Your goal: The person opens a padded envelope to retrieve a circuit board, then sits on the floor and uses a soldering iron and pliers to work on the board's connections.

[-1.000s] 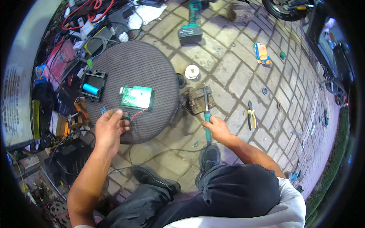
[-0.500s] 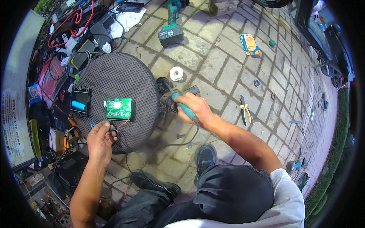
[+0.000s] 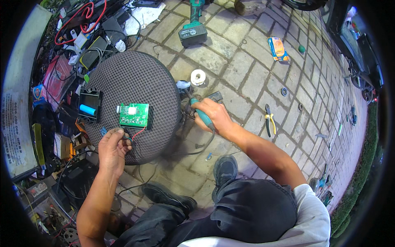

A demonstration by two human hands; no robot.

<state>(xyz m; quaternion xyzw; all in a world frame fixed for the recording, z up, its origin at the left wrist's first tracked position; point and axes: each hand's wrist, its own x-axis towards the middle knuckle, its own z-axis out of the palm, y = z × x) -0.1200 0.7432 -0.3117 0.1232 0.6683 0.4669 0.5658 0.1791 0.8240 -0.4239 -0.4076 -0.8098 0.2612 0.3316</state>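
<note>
My left hand point(image 3: 113, 149) is closed in a pinch on thin wires point(image 3: 131, 138), one of them red, at the lower edge of a green circuit board point(image 3: 135, 115). The board rests on a round stool with a grey mesh top point(image 3: 160, 86). My right hand point(image 3: 216, 118) grips a soldering iron point(image 3: 203, 117) with a teal handle, just off the stool's right side. Its tip points up and left at a small dark round container, where a pale bluish-white wisp point(image 3: 183, 84) shows. Left of the board lies a black case point(image 3: 90, 101) with a blue cylindrical battery point(image 3: 87, 110).
Beyond the iron stands a roll of white solder wire point(image 3: 198, 77). A teal cordless drill point(image 3: 194, 31), yellow-handled pliers point(image 3: 270, 120), an orange-and-blue packet point(image 3: 278, 49) and rings lie on brick paving. Piled electronics and cables point(image 3: 84, 45) crowd the left side.
The pale wisp has appeared at the iron's tip. The whole view has shifted slightly, with the scene moving right and up. Both hands keep their holds.
</note>
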